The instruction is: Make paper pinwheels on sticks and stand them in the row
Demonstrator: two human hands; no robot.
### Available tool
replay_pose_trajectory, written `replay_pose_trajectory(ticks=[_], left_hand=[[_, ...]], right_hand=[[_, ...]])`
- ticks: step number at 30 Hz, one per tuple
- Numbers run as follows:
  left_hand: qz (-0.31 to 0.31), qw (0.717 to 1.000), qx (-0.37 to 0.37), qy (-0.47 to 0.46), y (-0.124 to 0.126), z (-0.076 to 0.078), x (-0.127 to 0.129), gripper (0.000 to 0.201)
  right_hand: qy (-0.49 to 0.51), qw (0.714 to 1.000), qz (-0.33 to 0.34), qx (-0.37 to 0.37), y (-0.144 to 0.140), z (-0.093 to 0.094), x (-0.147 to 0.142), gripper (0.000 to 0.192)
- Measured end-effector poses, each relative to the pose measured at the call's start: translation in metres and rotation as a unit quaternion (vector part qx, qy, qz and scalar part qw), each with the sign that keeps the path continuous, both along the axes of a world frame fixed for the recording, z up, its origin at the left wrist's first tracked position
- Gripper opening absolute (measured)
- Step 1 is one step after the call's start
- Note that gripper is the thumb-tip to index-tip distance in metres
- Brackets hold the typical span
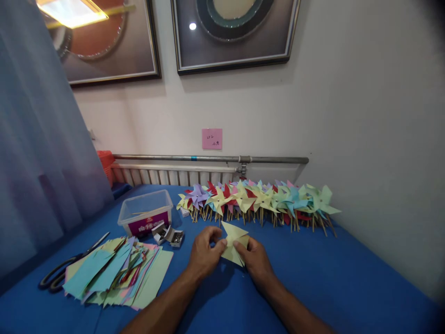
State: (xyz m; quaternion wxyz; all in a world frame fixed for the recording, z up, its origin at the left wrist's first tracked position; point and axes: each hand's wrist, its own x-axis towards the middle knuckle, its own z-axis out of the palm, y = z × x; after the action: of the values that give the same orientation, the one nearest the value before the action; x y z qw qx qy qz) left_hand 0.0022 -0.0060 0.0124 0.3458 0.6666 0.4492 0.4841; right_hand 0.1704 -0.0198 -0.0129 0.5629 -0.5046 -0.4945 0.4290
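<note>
Blue tabletop (313, 278), wall behind; both hands' grip pinched on yellow paper (233, 243).

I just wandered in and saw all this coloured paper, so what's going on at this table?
A person is working with both bare hands over a blue cloth-covered table. The left hand and right hand together pinch a pale yellow folded paper piece. To the left lie a fanned stack of coloured paper sheets, black-handled scissors, a clear plastic tub and small open boxes of pins. Along the wall stands a long row of finished paper pinwheels on wooden sticks.
</note>
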Motion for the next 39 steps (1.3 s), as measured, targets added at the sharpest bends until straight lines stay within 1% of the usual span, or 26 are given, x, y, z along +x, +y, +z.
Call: replay_pose_trajectory(ticks=[2, 4, 6, 8, 11, 14, 20, 24, 30, 33, 39], left_hand=[[-0.021, 0.995, -0.084, -0.043, 0.006, -0.002, -0.001, 0.018], [-0.053, 0.982, -0.160, -0.087, 0.011, -0.005, -0.002, 0.021], [-0.086, 0.967, -0.207, -0.121, 0.015, -0.010, -0.002, 0.025], [-0.108, 0.959, -0.226, -0.135, 0.017, -0.014, -0.001, 0.027], [-0.109, 0.959, -0.228, -0.128, 0.019, -0.020, 0.000, 0.029], [-0.100, 0.962, -0.225, -0.118, 0.019, -0.023, 0.001, 0.028], [-0.070, 0.964, -0.223, -0.125, 0.015, -0.018, 0.004, 0.029], [-0.055, 0.965, -0.216, -0.139, 0.012, -0.014, 0.006, 0.029], [-0.061, 0.961, -0.223, -0.154, 0.011, -0.013, 0.006, 0.032], [-0.064, 0.957, -0.232, -0.160, 0.012, -0.014, 0.007, 0.031], [-0.078, 0.954, -0.237, -0.166, 0.009, -0.011, 0.007, 0.032]], right_hand=[[-0.045, 0.999, 0.004, 0.010, -0.002, 0.002, 0.001, 0.035], [-0.074, 0.997, 0.019, 0.015, -0.005, 0.004, 0.000, 0.031], [-0.088, 0.995, 0.032, 0.020, -0.007, 0.005, -0.002, 0.029], [-0.088, 0.995, 0.043, 0.017, -0.009, 0.005, -0.003, 0.029], [-0.072, 0.996, 0.051, 0.008, -0.008, 0.005, -0.004, 0.031], [-0.054, 0.997, 0.057, 0.001, -0.006, 0.003, -0.004, 0.033], [-0.029, 0.998, 0.060, -0.013, -0.005, 0.001, -0.004, 0.042], [0.007, 0.997, 0.081, -0.018, -0.004, -0.003, -0.003, 0.051], [0.033, 0.996, 0.081, -0.027, 0.000, -0.009, -0.003, 0.057], [0.040, 0.995, 0.084, -0.027, 0.000, -0.008, -0.004, 0.059], [0.027, 0.997, 0.063, -0.029, -0.003, -0.004, -0.004, 0.057]])
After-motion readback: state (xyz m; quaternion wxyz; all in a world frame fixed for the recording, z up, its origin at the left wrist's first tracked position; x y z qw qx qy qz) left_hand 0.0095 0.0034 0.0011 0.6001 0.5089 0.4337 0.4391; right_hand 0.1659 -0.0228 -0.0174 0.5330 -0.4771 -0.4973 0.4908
